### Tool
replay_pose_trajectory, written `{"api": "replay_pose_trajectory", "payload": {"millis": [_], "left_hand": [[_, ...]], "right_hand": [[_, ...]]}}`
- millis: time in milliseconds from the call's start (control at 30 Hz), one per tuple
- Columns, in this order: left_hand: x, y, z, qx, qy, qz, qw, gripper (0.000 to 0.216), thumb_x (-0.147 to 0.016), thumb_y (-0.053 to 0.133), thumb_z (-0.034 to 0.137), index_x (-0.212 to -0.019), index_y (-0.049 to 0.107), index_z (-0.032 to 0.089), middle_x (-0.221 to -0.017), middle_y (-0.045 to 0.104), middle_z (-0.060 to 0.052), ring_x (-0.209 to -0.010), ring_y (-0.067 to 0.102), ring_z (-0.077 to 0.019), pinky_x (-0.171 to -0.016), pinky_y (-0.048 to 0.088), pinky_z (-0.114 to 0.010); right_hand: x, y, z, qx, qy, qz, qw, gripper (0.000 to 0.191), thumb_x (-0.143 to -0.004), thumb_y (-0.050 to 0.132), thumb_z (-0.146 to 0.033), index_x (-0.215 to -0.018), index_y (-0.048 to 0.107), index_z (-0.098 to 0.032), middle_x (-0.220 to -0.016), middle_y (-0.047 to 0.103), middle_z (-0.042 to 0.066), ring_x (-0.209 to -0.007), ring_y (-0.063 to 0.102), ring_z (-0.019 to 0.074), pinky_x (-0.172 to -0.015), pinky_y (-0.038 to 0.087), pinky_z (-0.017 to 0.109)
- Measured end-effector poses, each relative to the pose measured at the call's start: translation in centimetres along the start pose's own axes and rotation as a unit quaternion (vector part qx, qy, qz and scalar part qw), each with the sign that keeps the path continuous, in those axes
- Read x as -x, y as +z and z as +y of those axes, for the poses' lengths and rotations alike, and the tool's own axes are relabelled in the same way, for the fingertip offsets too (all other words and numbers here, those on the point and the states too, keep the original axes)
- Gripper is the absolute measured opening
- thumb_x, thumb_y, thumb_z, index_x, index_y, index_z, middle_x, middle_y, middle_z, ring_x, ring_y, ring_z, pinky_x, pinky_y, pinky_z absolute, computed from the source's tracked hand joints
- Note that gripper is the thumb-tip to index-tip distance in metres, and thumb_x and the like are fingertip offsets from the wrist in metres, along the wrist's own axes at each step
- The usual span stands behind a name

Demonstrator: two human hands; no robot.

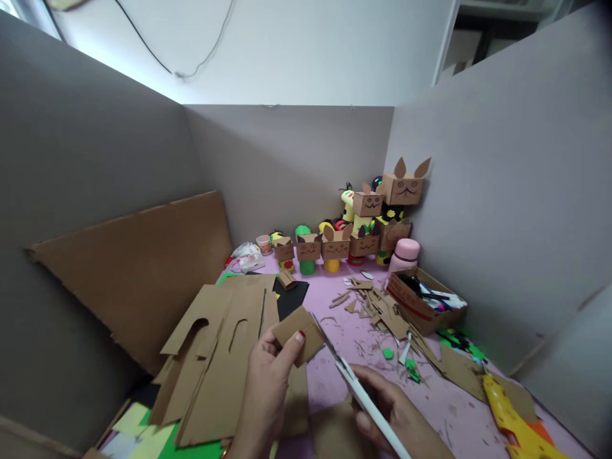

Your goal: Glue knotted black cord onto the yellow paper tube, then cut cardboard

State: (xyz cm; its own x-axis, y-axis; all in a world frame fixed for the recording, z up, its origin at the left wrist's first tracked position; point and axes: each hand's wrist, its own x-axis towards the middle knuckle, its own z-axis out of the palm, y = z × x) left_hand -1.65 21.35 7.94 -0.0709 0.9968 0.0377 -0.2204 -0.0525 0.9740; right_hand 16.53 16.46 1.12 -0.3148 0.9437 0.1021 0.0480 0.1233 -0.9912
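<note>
My left hand (271, 363) pinches a small piece of cardboard (300, 331) between thumb and fingers, above the pink tabletop. My right hand (387, 405) is wrapped round a pair of scissors (356, 386) with white handles. Their blades point up and to the left, at the right edge of the cardboard piece. Whether the blades are cutting into it I cannot tell. Under and left of my left hand lies a stack of flat cardboard sheets (234, 376), some with curved slots.
Cardboard animal figures (335, 245) stand at the back. Cardboard scraps (387, 312) lie right of centre, beside a box of tools (425, 312) and a pink bottle (404, 254). A yellow glue gun (511, 421) lies front right. Grey panels enclose the table; a large cardboard sheet (143, 274) leans left.
</note>
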Motion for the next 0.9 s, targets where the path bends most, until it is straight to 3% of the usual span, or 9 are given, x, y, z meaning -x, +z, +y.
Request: {"api": "replay_pose_trajectory", "payload": {"millis": [300, 500, 900], "left_hand": [[0.04, 0.21, 0.37, -0.012, 0.003, 0.027, 1.000, 0.025, -0.063, 0.070, 0.029, -0.082, 0.064, 0.014, -0.071, 0.068, -0.002, -0.064, 0.056, -0.0148, -0.056, 0.043, -0.023], [0.15, 0.29, 0.43, -0.009, -0.003, 0.023, 1.000, 0.027, -0.063, 0.069, 0.029, -0.085, 0.064, 0.014, -0.075, 0.069, -0.003, -0.068, 0.058, -0.0164, -0.059, 0.045, -0.024], [0.06, 0.18, 0.34, -0.012, 0.002, 0.028, 1.000, 0.027, -0.063, 0.070, 0.030, -0.084, 0.065, 0.015, -0.075, 0.070, -0.003, -0.067, 0.060, -0.0171, -0.060, 0.046, -0.025]], "right_hand": [[0.03, -0.06, -0.18, -0.008, 0.002, 0.002, 1.000, 0.066, -0.070, 0.058, -0.062, -0.123, 0.048, -0.023, -0.078, 0.044, 0.001, -0.066, 0.040, 0.0158, -0.061, 0.037, 0.028], [-0.03, 0.04, -0.04, -0.016, 0.000, -0.007, 1.000, 0.067, -0.070, 0.058, -0.062, -0.123, 0.048, -0.023, -0.074, 0.041, 0.000, -0.062, 0.038, 0.0146, -0.057, 0.035, 0.027], [0.15, -0.26, 0.23, 0.020, 0.003, 0.003, 1.000, 0.066, -0.070, 0.057, -0.061, -0.124, 0.049, -0.023, -0.085, 0.051, 0.005, -0.069, 0.047, 0.0182, -0.064, 0.042, 0.030]]}}
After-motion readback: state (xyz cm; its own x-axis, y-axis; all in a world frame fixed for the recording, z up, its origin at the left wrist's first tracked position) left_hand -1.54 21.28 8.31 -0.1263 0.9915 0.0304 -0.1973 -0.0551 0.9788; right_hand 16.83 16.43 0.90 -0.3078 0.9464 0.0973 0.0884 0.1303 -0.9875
